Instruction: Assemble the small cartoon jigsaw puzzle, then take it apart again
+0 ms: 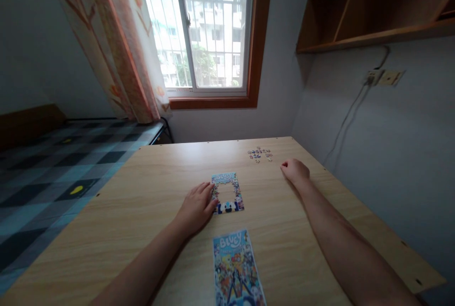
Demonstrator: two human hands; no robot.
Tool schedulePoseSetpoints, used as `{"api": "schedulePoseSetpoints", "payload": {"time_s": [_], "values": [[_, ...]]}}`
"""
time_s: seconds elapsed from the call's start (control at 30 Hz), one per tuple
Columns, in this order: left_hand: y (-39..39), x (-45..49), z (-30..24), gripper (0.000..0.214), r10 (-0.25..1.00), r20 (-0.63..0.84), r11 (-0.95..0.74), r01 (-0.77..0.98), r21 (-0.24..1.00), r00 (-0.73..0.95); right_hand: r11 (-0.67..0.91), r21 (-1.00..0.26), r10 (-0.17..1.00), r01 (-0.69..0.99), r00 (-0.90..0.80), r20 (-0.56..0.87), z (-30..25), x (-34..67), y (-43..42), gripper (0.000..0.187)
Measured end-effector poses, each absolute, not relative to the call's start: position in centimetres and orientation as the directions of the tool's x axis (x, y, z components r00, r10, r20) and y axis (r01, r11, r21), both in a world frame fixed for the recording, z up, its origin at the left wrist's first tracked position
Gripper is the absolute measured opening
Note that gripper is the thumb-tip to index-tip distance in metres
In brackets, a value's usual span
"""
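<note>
Printed sheet (235,261) lies bottom centre, perhaps for reference; left hand (196,207), spread, seemingly steadies a puzzle (228,207) mid-frame; right hand (297,171), curled closed near pieces (257,156), contents unclear.

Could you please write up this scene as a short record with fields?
Surface: pale wood-grain table
Left hand: open, resting on the left edge of a multicoloured rectangular jigsaw
Jigsaw state: border assembled, middle unfilled
Right hand: curled closed; whether it holds anything cannot be told
Loose parts: small multicoloured jigsaw pieces, scattered beyond the jigsaw, toward the right
Nearest item: multicoloured rectangular sheet printed "BLUEY", apart from the jigsaw
Background: brown-framed glass window, orange-and-white floral curtain at its left
</note>
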State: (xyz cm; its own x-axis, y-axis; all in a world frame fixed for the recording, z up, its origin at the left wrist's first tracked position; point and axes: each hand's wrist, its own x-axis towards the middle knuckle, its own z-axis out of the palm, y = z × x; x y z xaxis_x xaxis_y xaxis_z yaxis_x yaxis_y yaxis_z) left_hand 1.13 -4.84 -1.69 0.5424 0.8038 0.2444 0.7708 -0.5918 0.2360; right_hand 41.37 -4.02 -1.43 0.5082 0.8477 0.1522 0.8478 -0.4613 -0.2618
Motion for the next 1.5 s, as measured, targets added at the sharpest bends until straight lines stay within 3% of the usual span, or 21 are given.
{"api": "schedulePoseSetpoints", "payload": {"time_s": [0.2,0.4,0.5,0.6,0.7,0.93,1.5], "values": [[-5.3,1.5,-1.1,0.054,0.811,0.215,-0.583,0.783,0.215,0.544,-0.444,-0.265,0.879,0.856,0.473,0.056,-0.5,41.6,-4.5,0.019],[-5.6,1.8,-0.6,0.055,0.798,0.213,-0.601,0.768,0.22,0.564,-0.354,-0.4,0.907,0.845,0.415,0.075,-0.3,41.3,-4.5,0.017],[-5.8,1.7,-0.7,0.058,0.789,0.216,-0.614,0.757,0.223,0.576,-0.122,-0.577,0.949,0.808,0.264,0.17,-0.1,38.9,-4.2,0.016],[-5.9,1.7,-0.7,0.061,0.787,0.219,-0.616,0.753,0.231,0.577,0.17,-0.77,0.972,0.615,0.025,0.234,-0.3,34.2,-4.1,0.02],[-6.2,1.8,-0.4,0.066,0.79,0.189,-0.614,0.756,0.227,0.584,0.276,-0.848,0.961,0.452,-0.144,0.236,-1.0,28.9,-4.9,0.021],[-6.5,1.8,-0.1,0.068,0.789,0.158,-0.614,0.755,0.229,0.593,0.391,-0.754,0.914,0.528,-0.319,0.25,-1.4,23.6,-7.0,0.017],[-6.5,1.7,-0.5,0.067,0.791,0.171,-0.611,0.748,0.258,0.587,0.444,-0.655,0.891,0.611,-0.38,0.249,-0.6,24.1,-7.5,0.016]]}}
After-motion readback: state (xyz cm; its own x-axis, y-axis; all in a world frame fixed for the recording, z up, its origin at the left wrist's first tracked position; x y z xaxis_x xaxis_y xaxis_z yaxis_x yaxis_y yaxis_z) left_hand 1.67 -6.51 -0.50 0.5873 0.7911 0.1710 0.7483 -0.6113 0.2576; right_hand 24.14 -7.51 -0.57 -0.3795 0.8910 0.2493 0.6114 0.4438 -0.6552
